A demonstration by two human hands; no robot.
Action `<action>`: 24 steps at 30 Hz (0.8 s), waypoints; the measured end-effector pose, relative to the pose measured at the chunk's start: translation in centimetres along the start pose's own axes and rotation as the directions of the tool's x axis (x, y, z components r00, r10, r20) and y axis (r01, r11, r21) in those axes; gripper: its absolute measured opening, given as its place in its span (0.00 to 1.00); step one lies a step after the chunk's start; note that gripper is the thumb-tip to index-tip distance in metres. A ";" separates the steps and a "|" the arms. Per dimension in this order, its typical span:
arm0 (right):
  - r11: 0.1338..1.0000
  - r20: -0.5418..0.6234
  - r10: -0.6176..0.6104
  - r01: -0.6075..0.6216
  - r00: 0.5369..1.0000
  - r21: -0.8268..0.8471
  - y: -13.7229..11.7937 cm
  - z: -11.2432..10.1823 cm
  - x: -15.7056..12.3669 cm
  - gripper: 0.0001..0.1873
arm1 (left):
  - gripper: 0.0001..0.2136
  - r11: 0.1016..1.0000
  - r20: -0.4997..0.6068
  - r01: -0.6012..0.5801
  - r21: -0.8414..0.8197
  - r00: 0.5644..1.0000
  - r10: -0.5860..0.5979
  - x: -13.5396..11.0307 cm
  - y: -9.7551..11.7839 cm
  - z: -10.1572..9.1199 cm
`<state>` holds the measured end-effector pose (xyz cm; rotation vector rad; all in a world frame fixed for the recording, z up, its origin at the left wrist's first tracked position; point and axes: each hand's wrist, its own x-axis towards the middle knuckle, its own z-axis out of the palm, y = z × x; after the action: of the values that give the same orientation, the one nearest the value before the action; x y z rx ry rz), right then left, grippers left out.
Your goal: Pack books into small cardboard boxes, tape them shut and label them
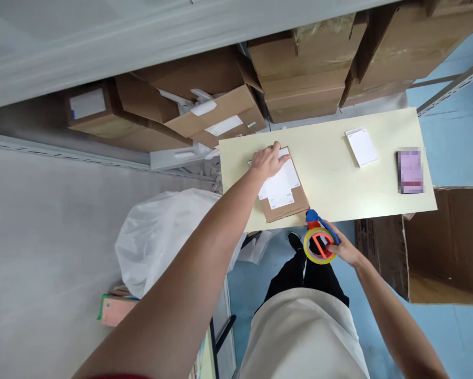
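Observation:
A flat cardboard box (281,212) with white labels on its top lies at the left end of the pale yellow table (323,152). My left hand (268,160) rests on the box's far part, fingers spread over the labels. In my right hand (344,245) is a tape dispenser (319,243) with a blue head, an orange-red body and a yellow-rimmed roll of tape. The dispenser's head is by the box's near right corner, at the table's front edge. Whether tape touches the box I cannot tell.
A stack of white labels (362,147) and a blurred-out purple item (410,171) lie on the table's right side. Large cartons (299,68) fill the shelf behind. An open carton (445,247) stands at the right, a white plastic bag (161,231) at the left.

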<state>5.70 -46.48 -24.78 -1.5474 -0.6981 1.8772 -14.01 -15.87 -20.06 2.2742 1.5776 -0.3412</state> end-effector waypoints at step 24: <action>0.982 0.052 -0.060 0.069 0.997 -0.177 -10.8 -8.0 8.4 0.44 | 0.33 1.000 0.088 -0.028 -0.005 0.996 0.028 -1.4 1.0 0.8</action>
<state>13.71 -32.85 -24.02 -1.5740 -0.9488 1.8500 -13.53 -17.74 -20.04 2.2442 1.4998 -0.4251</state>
